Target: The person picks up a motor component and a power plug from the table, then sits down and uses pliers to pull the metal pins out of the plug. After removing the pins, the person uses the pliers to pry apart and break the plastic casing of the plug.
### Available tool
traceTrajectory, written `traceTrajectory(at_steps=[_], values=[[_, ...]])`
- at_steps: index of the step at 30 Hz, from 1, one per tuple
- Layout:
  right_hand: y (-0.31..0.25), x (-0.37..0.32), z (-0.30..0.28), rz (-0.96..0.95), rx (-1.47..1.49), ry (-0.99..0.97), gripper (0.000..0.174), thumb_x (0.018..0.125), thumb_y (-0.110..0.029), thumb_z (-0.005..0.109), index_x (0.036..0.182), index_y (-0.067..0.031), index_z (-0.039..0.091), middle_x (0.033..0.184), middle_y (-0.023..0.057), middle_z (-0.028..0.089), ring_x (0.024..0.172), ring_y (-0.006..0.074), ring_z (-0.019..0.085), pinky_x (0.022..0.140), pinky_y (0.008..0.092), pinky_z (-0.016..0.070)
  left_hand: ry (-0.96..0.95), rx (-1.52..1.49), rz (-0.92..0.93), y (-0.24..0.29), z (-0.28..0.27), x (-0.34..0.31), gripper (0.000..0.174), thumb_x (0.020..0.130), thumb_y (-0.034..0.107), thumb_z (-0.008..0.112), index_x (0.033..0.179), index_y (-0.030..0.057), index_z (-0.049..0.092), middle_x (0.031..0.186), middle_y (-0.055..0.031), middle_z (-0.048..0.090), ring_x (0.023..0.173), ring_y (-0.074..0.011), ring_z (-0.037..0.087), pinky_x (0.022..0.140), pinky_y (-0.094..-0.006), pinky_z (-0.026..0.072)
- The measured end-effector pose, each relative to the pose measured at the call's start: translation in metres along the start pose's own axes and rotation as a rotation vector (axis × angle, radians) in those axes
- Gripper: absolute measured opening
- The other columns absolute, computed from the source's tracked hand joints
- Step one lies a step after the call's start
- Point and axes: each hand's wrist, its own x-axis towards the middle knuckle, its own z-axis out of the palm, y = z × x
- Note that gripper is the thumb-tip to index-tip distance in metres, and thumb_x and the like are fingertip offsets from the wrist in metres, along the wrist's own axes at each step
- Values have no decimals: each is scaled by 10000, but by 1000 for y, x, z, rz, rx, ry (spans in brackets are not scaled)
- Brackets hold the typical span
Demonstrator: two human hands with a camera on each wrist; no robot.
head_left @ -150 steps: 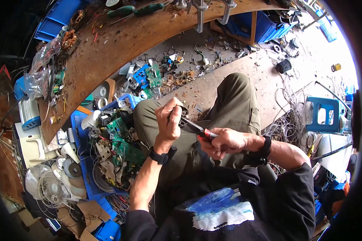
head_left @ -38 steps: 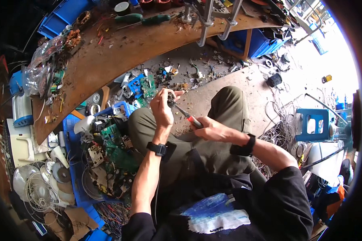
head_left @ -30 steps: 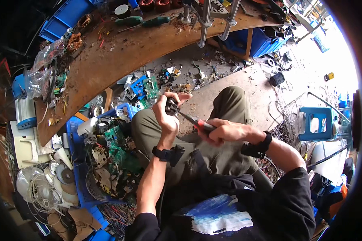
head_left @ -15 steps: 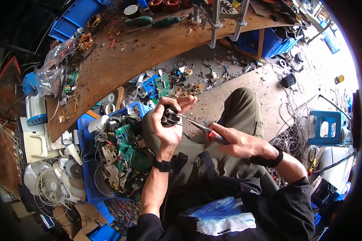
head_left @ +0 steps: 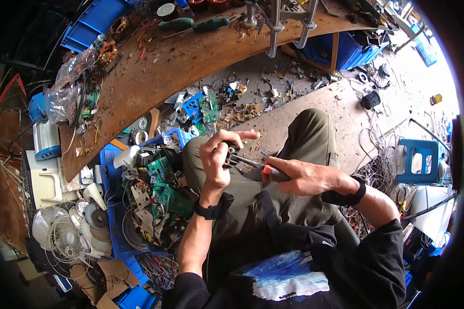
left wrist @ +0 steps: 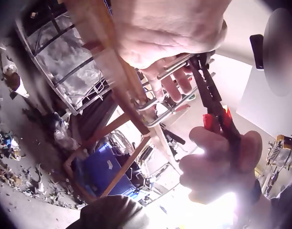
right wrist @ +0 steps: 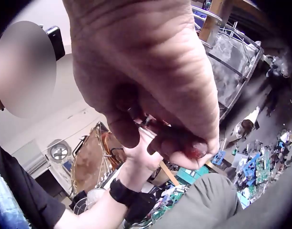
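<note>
My left hand (head_left: pixel 217 162) holds a small dark part (head_left: pixel 232 153) with metal rods, fingers curled about it and one finger stretched out. In my right hand (head_left: pixel 309 177) is a pair of long-nose pliers (head_left: pixel 252 162) with red and grey handles. The slim metal tips of the pliers reach to the dark part. Seen in the left wrist view, the pliers (left wrist: pixel 212 95) meet the part's rods (left wrist: pixel 177 66) just beneath the left hand. The right wrist view shows mostly the back of the right hand (right wrist: pixel 151 67), which hides much of the pliers.
A blue crate (head_left: pixel 119 226) of green circuit boards stands beside the left leg. The curved wooden bench (head_left: pixel 154 77) carries screwdrivers (head_left: pixel 196 24) and metal clamps (head_left: pixel 276 31). Scrap litters the floor ahead. A blue stool (head_left: pixel 420 162) and tangled cables lie to the right.
The left hand, palm open around the dark part half a second ago, has curled its fingers over it. The pliers' tips have moved left onto the part, and the right hand has turned slightly.
</note>
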Motion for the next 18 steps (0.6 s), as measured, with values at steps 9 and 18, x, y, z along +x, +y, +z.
traceTrajectory(at_steps=[9,18], values=[[-2,2,5,-29,-190,136,243,890,-98,569,1068,23,457,790,285,584,811,500,589,745,549,452,-6,-23,-63,2,3,0,371,974,231,283,891,-36,526,1024,-334,701,981,-379,716,942,-467,563],[13,3,16,-53,-454,307,291,789,-13,608,1049,34,486,820,254,612,836,484,622,698,544,485,97,-267,-225,-5,18,-10,432,1054,233,276,858,-55,530,1000,-316,708,942,-356,736,883,-464,602]])
